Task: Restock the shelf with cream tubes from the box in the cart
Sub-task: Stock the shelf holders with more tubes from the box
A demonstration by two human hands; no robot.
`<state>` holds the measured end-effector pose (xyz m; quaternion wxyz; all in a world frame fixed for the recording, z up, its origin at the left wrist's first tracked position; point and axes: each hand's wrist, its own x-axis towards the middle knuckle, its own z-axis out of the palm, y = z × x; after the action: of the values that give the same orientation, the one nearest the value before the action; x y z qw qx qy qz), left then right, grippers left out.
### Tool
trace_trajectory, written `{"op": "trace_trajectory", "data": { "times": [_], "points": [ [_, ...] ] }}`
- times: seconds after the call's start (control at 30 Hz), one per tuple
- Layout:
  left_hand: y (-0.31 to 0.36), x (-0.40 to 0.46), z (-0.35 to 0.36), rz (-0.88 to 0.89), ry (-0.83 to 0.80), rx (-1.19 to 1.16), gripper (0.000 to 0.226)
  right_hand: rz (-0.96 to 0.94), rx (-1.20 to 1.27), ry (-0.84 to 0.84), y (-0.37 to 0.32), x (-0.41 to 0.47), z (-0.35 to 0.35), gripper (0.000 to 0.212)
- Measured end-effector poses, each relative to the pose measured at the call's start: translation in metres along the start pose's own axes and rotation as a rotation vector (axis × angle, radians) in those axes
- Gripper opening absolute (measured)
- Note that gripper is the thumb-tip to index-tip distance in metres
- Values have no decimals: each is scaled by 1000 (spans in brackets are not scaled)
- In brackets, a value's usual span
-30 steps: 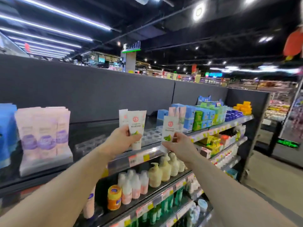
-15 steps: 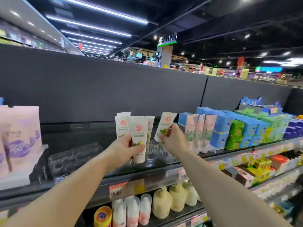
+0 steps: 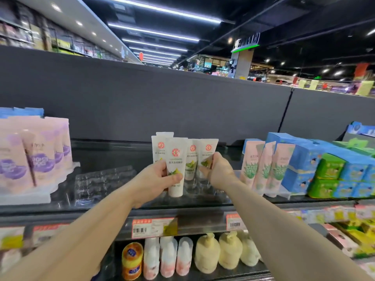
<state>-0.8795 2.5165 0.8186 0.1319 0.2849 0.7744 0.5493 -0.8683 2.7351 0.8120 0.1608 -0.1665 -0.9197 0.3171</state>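
Between your fingers, tubes remain unshelved: your left hand (image 3: 156,181) grips several cream tubes (image 3: 176,165), your right hand (image 3: 218,171) pinches one tube (image 3: 207,157) above the shelf (image 3: 121,159).

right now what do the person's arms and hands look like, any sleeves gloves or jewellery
Both forearms are bare as far as the frame shows, with no sleeve edge in view. The left hand and the right hand wear no gloves, and no watch, bracelet or ring is visible. The nails that show look short and unpainted.

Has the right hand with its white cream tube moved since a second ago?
Yes. The right hand carried its white cream tube from the shelf's front edge back over the shelf, beside the left hand's tubes.
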Motion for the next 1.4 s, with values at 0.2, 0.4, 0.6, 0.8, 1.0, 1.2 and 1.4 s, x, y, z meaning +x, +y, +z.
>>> {"op": "trace_trajectory", "data": {
  "times": [0.2,0.4,0.6,0.8,1.0,1.2,1.4],
  "points": [
    [3,1,1,-28,-1,34,34,66,3,-92,-3,4,-2,36],
    [7,0,2,-11,3,21,31,117,55,-96,-4,-1,-4,38],
    [23,11,3,75,126,-62,23,-108,159,171,-30,-59,-27,51],
    [35,17,30,112,50,-118,29,-165,190,83,-39,-73,-29,35],
    [7,7,18,183,-170,454,30,70,160,379,-10,-47,-28,22],
    [-5,5,16,193,-177,522,39,188,-40,278,-7,-35,-8,29],
    [-6,7,16,214,-171,544,39,210,-177,181,-9,-30,-12,32]
  ]
}}
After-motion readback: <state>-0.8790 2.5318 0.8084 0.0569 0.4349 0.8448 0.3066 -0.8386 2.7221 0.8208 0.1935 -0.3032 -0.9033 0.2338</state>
